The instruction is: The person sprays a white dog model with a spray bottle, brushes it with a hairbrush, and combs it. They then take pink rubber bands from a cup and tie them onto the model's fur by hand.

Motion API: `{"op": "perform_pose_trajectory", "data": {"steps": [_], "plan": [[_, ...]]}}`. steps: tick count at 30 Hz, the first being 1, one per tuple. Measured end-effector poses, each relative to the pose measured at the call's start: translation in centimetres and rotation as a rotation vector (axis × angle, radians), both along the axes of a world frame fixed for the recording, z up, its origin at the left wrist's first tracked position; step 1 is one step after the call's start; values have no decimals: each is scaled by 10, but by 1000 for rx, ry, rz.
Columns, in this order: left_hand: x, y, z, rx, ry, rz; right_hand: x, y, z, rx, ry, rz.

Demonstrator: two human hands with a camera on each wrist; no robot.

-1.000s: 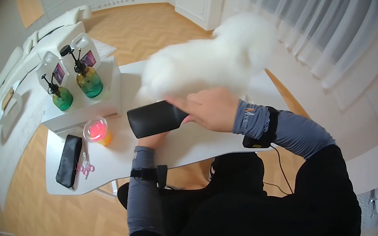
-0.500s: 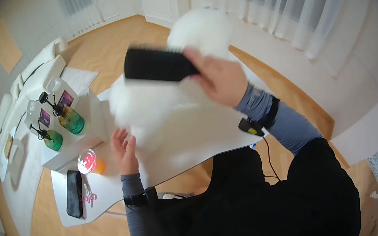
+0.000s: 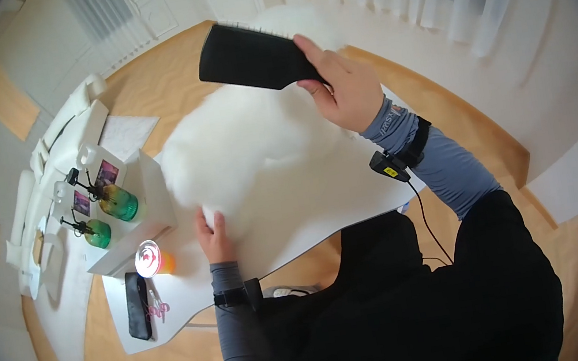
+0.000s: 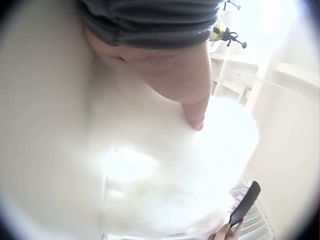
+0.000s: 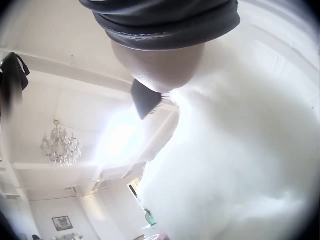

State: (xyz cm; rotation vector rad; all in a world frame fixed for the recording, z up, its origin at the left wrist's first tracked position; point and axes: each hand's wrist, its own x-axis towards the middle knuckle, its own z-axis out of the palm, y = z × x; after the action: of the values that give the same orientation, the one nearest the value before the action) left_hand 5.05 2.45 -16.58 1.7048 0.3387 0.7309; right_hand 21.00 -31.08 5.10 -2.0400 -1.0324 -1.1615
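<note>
A fluffy white dog-like animal [image 3: 224, 138] fills much of the table's far side, its fur reaching towards the near left. Up over its back, my right hand [image 3: 349, 92] grips the handle of a black paddle brush [image 3: 253, 56]. The brush's flat back faces the head camera and its bristles point away. My left hand [image 3: 216, 236] touches the fur at the near left end, thumb and fingers apart with white fur between them. In the left wrist view the thumb is straight against the fur, while the other fingers are hidden.
On the white table [image 3: 294, 217] are a clear-lidded cup [image 3: 152, 259], a black pouch [image 3: 137, 305] and pink-handled scissors [image 3: 157, 306]. A white box [image 3: 140, 227] at the left bears pump bottles [image 3: 118, 203] and white jugs.
My right hand has raised the brush from the near side of the animal to above its back. My left hand came out from under the brush and now touches the fur. The view shifted.
</note>
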Motion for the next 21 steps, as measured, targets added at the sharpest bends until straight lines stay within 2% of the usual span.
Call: {"op": "perform_pose_trajectory", "data": {"steps": [2, 4, 6, 10, 13, 15, 18, 19, 21], "plan": [[-1, -5, 8, 1, 12, -11, 1, -3, -3, 87, 17, 21], [-2, -5, 6, 1, 50, -28, 6, -3, -13, -28, -83, 195], [-2, -4, 6, 38, 23, -26, 7, -4, -29, -265, -113, 265], [-2, -7, 7, 16, -11, -23, 13, -12, -72, -557, -27, 284], [-2, 1, -2, -25, 10, -43, 25, -18, -99, -587, -55, 306], [-2, 2, -3, -52, 23, -46, 30, -24, -108, -657, -135, 349], [-3, 5, -7, -81, 24, -41, 33, -36, -92, -752, -232, 330], [-2, 4, -8, -82, 12, -33, 34, -41, -79, -753, -231, 328], [-4, -2, -1, -84, 19, -35, 38, -48, -51, -424, -103, 281]]}}
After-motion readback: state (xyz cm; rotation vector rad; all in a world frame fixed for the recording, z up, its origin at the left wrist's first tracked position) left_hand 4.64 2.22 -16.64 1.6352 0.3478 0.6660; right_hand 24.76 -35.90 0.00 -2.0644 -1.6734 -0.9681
